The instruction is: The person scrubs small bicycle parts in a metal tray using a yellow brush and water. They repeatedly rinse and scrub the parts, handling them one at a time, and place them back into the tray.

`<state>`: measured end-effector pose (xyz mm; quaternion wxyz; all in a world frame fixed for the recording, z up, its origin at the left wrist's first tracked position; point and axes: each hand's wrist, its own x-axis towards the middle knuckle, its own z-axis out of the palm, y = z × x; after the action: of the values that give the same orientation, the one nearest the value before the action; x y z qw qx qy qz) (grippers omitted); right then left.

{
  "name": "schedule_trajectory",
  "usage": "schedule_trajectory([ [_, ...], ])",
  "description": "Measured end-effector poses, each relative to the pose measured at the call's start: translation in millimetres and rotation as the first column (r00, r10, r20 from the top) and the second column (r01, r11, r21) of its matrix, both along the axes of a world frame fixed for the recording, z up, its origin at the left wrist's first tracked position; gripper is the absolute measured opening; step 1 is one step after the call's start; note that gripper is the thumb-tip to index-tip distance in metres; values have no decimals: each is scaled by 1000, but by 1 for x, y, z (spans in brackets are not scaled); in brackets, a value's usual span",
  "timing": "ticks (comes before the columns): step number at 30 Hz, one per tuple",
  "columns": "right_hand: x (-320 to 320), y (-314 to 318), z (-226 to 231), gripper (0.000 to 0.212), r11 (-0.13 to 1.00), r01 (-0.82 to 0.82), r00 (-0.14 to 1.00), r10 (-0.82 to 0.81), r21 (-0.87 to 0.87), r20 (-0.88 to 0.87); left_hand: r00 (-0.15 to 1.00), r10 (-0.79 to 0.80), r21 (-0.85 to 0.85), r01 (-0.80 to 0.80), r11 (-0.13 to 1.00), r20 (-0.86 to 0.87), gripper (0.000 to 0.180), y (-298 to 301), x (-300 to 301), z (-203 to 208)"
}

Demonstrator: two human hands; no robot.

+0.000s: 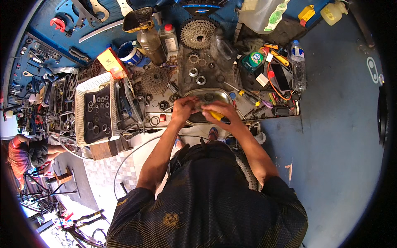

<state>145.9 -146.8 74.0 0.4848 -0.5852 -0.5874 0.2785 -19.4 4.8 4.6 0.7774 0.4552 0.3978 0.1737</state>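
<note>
Over a shallow metal tray [227,96] at the bench's front edge, my two hands meet. My right hand [226,110] is closed round a yellow-handled tool [216,115] with a black end; its tip is hidden, so its kind does not show. Fingers pinched, my left hand [183,110] holds something small and dark at the tool's working end, too blurred to name. A dark ring [209,97] lies in the tray just beyond my fingers. Two shiny metal rings [201,80] stand on the dark mat behind the tray.
A white plastic basket [78,120] with small rings and bearings is at the left. Behind stand a large cassette [200,34], a cut bottle of dark liquid [149,44] and a grey bottle [169,40]. Screwdrivers [242,91], a phone [281,77] and a water bottle [297,66] lie right.
</note>
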Motion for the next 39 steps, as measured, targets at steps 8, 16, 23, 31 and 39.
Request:
schedule_trajectory([
  [8, 35, -13, -18, 25, 985, 152, 929, -169, 77, 329, 911, -201, 515, 373, 772, -359, 30, 5, -5, 15],
  [16, 36, -27, -23, 22, 963, 232, 842, -127, -139, 525, 971, -193, 268, 225, 937, -139, 32, -6, -3, -2],
  [23, -2, 16, -14, 29, 916, 281, 908, -350, -285, -230, 998, 58, 234, -55, 971, -5, 33, -18, 0, -13],
  [31, -10, 38, -22, 28, 909, 391, 920, -393, -144, 14, 991, 101, 200, -118, 973, 92, 31, -11, -4, -9],
  [39, -17, 22, -3, 23, 999, 38, 999, -37, 35, -29, 996, 88, 161, -85, 983, -13, 29, 3, -11, 0],
])
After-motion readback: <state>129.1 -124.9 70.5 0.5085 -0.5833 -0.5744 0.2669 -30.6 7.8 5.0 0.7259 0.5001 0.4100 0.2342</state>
